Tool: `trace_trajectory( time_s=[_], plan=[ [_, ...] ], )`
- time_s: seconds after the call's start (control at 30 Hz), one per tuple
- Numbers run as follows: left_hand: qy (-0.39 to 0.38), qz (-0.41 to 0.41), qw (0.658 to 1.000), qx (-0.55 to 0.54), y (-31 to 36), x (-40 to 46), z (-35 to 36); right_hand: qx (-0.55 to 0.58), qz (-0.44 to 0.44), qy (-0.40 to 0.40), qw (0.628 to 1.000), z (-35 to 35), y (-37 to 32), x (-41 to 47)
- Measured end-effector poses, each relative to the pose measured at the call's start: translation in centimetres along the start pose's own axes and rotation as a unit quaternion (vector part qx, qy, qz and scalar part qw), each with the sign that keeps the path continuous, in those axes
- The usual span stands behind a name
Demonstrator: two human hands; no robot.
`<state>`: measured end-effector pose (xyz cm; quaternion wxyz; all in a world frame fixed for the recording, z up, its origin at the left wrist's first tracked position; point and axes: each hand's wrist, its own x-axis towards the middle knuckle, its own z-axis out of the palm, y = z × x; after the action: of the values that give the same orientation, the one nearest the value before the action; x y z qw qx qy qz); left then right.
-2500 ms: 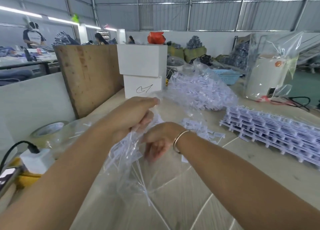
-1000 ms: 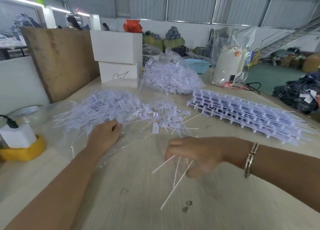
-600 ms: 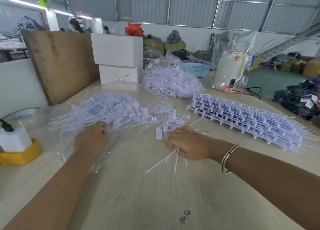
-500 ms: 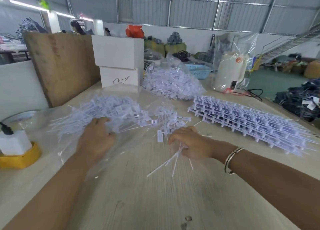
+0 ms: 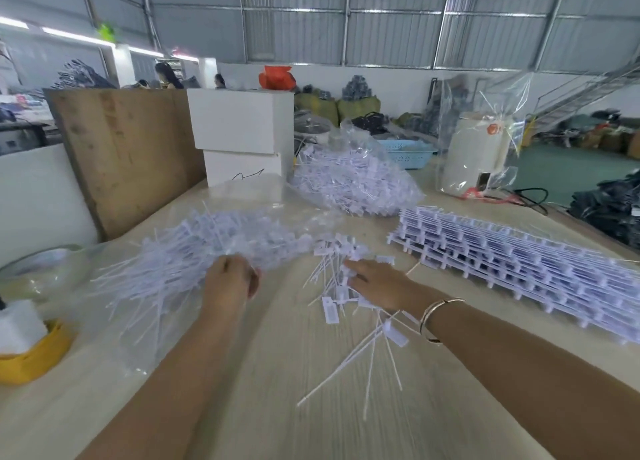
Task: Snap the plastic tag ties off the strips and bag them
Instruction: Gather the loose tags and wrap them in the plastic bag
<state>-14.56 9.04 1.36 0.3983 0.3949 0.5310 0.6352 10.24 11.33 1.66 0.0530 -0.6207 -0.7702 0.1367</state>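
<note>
Beside loose ties, stacked strips, filled bag

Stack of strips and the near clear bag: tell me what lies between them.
In the head view, a scatter of loose tag ties lies between, with the right hand resting on it.
</note>
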Motion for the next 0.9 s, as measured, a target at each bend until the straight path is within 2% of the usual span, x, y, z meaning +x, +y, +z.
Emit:
trace_trajectory(
  time_s=[0.03, 0.1, 0.13, 0.2, 0.23, 0.27, 0.33, 0.4, 0.47, 0.53, 0.57, 0.6, 0.63, 0.67, 0.7, 0.73, 0.8, 0.87, 0.9],
  plan=[
    [0.004, -0.022, 0.995, -0.098, 0.2, 0.2, -0.3, -0.005, -0.010, -0.024, 1.000, 0.0, 0.2, -0.4],
    [-0.002, -0.040, 0.974, -0.223, 0.7, 0.3, -0.8, 0.002, -0.015, -0.046, 0.999, -0.4, 0.3, -1.3],
    [-0.006, -0.042, 0.964, -0.263, 1.0, 0.1, -0.8, -0.009, -0.010, -0.029, 0.999, -0.9, 0.2, -1.6],
    [-0.016, -0.028, 0.961, -0.273, 1.2, -0.4, -0.6, -0.081, -0.004, 0.069, 0.994, -2.1, -0.7, -1.4],
    [-0.019, -0.013, 0.967, -0.256, 1.3, -0.7, -0.5, -0.091, -0.013, 0.115, 0.989, -2.5, -1.4, -0.9],
    [-0.020, 0.003, 0.971, -0.240, 1.3, -1.0, -0.4, -0.073, -0.027, 0.125, 0.989, -2.6, -2.2, -0.1],
    [-0.016, 0.023, 0.977, -0.212, 1.4, -1.4, -0.3, -0.049, -0.059, 0.069, 0.995, -1.8, -4.2, 1.8],
    [-0.006, 0.039, 0.988, -0.150, 1.2, -1.7, -0.4, -0.080, -0.082, 0.003, 0.993, -0.2, -5.8, 3.2],
    [0.003, 0.059, 0.997, -0.044, 0.8, -1.9, -0.5, -0.108, -0.081, -0.025, 0.991, 0.9, -6.2, 3.4],
    [0.005, 0.121, 0.987, 0.109, 0.8, -2.4, -0.6, -0.093, -0.082, -0.036, 0.992, 1.5, -5.6, 2.6],
    [0.022, 0.176, 0.961, 0.213, 1.1, -2.8, -0.6, -0.076, -0.090, -0.038, 0.992, 1.5, -5.3, 1.9],
    [0.033, 0.261, 0.914, 0.308, 1.5, -3.2, -0.4, -0.060, -0.099, -0.013, 0.993, 1.2, -4.9, 1.4],
    [0.022, 0.357, 0.862, 0.359, 2.1, -3.9, -0.1, -0.051, -0.094, 0.041, 0.993, 0.4, -4.4, 1.2],
    [-0.008, 0.435, 0.816, 0.380, 2.8, -5.0, 0.4, -0.048, -0.068, 0.106, 0.991, -0.7, -3.9, 1.6],
    [-0.077, 0.468, 0.791, 0.387, 3.6, -6.4, 1.1, -0.054, -0.027, 0.148, 0.987, -1.9, -3.1, 2.1],
    [-0.156, 0.453, 0.777, 0.408, 4.0, -7.9, 1.7, -0.065, 0.019, 0.153, 0.986, -2.9, -2.3, 2.7],
    [-0.277, 0.306, 0.759, 0.503, 4.3, -10.6, 2.9, -0.046, 0.084, 0.078, 0.992, -3.7, -1.3, 4.0],
    [-0.315, 0.175, 0.682, 0.637, 3.0, -11.9, 3.7, 0.008, 0.096, 0.000, 0.995, -3.3, -1.2, 4.3],
    [-0.325, 0.140, 0.647, 0.675, 2.7, -12.4, 4.0, 0.032, 0.085, -0.015, 0.996, -2.8, -1.3, 4.1]
  ],
)
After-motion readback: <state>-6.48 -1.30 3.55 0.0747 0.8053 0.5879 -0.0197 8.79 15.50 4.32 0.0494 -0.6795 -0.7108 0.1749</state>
